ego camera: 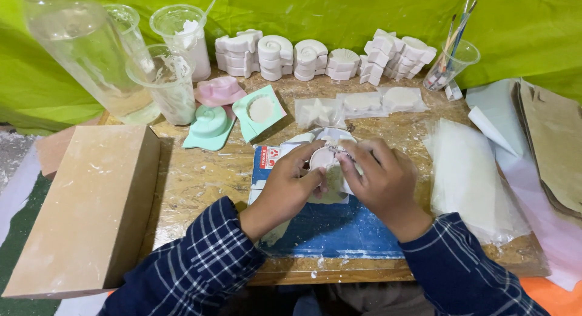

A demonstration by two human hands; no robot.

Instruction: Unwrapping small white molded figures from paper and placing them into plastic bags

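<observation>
My left hand (290, 184) and my right hand (379, 175) both grip a small white plaster shell piece (321, 159) in a clear plastic wrapper (330, 194), held over a blue mat (330, 228) on the wooden board (200, 176). My fingers pinch the wrapper's top edge, where something thin and shiny shows. Both sleeves are dark blue plaid. Most of the piece is hidden under my fingers.
Stacks of white plaster shells (309, 58) line the back. Pastel moulds (210, 128) and wrapped casts (364, 102) lie mid-board. Plastic cups (167, 82), a bottle (85, 49), a brush cup (451, 61), a cardboard box (85, 207), clear bags (470, 176) and brown paper bags (555, 146) surround.
</observation>
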